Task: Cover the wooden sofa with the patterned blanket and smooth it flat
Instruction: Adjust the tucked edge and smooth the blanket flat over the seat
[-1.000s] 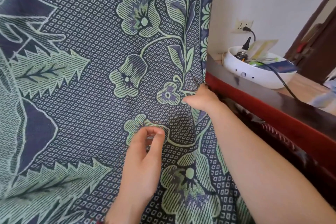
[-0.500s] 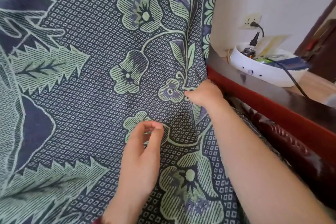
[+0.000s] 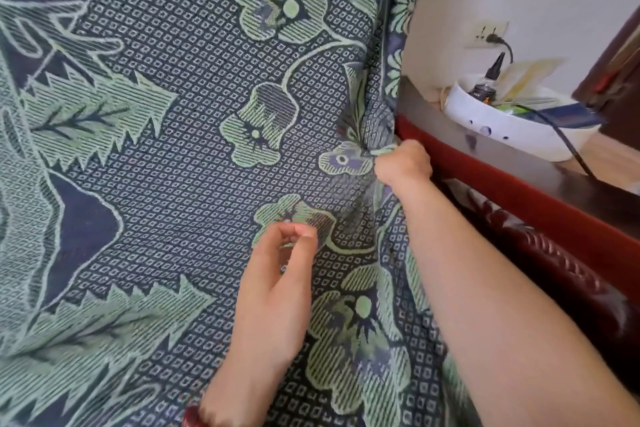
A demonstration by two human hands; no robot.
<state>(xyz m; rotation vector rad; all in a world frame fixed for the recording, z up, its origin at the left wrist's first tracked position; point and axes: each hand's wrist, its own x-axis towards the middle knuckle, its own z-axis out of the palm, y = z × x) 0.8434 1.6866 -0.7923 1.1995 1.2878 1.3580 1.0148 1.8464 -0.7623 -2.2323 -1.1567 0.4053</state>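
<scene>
The patterned blanket (image 3: 180, 163), navy with pale green flowers and leaves, fills most of the view and drapes over the wooden sofa. Only the sofa's dark red armrest (image 3: 519, 198) and carved side (image 3: 561, 274) show at the right. My right hand (image 3: 403, 163) is fisted on a bunch of the blanket beside the armrest, and the cloth puckers toward it. My left hand (image 3: 277, 288) hovers over the blanket lower down, its fingertips pinched together; I cannot tell whether it holds any cloth.
A white bowl (image 3: 491, 128) with a dark dropper bottle (image 3: 485, 87), papers and a black cable stands on a wooden surface behind the armrest. A wall socket (image 3: 486, 35) with a plug is above it. A dark door frame is at the far right.
My right hand has closed tighter on the blanket by the armrest, gathering more cloth into a pucker. My left hand has barely moved. The camera has drifted slightly left.
</scene>
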